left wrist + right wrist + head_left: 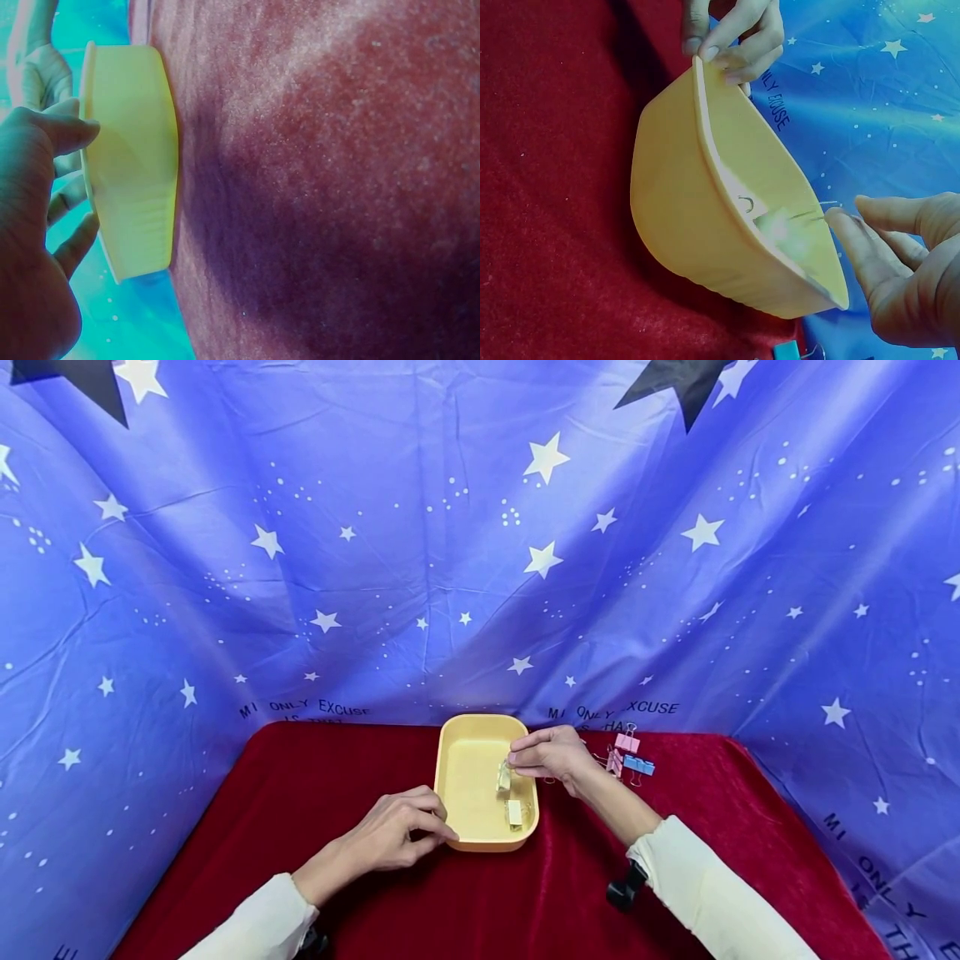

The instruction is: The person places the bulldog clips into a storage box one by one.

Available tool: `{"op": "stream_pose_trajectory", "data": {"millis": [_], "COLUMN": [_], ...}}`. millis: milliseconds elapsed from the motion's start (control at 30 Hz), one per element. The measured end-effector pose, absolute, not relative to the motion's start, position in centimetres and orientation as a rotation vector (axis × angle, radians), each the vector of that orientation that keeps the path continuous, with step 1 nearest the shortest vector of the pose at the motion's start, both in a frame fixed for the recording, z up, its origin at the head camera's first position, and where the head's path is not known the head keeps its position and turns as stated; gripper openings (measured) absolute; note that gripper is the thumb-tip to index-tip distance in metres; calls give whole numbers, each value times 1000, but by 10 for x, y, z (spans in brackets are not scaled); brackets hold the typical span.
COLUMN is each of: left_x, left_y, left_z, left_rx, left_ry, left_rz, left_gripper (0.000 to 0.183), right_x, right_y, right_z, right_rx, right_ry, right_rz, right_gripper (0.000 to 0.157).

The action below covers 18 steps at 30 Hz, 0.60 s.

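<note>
A yellow plastic tray (480,846) stands on the red cloth. My left hand (401,827) pinches its near left corner, thumb outside the wall in the left wrist view. My right hand (551,756) is over the tray's right rim, fingertips slightly apart. Just below those fingertips is a pale yellow binder clip (503,777), blurred in the right wrist view, its wire handle close to a finger (847,236). A second pale binder clip (514,813) lies inside the tray, at the near right corner.
Right of the tray, partly behind my right hand, several binder clips lie on the red cloth (720,827), among them a blue clip (639,765) and a pink clip (627,742). A blue star-printed curtain (427,568) hangs behind and along both sides.
</note>
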<state>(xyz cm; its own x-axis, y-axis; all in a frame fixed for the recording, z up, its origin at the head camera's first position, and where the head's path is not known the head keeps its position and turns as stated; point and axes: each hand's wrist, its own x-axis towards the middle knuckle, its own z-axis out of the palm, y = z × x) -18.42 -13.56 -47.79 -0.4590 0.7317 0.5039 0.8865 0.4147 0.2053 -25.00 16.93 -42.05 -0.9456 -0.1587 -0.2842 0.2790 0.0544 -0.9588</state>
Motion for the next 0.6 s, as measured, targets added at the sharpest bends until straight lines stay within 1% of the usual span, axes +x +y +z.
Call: {"op": "stream_pose_trajectory", "data": {"millis": [267,533,600], "left_x": [-184,-184,-184], "left_y": [-135,-135,-135], "left_z": [-477,-478,-478], "left_rx": [-1389,-1388,-1389], "left_ry": [-2348,-2347,-2344], "left_rz": [-652,-654,-658], "left_gripper": [28,28,29], "right_x": [-249,-245,-244], "right_y": [179,197,202], "right_z": [-423,-422,-422], "right_rx": [134,125,139], "right_ry": [2047,2058,2059], "right_rz": [-1956,-1956,-1956], "right_gripper": [44,48,47]}}
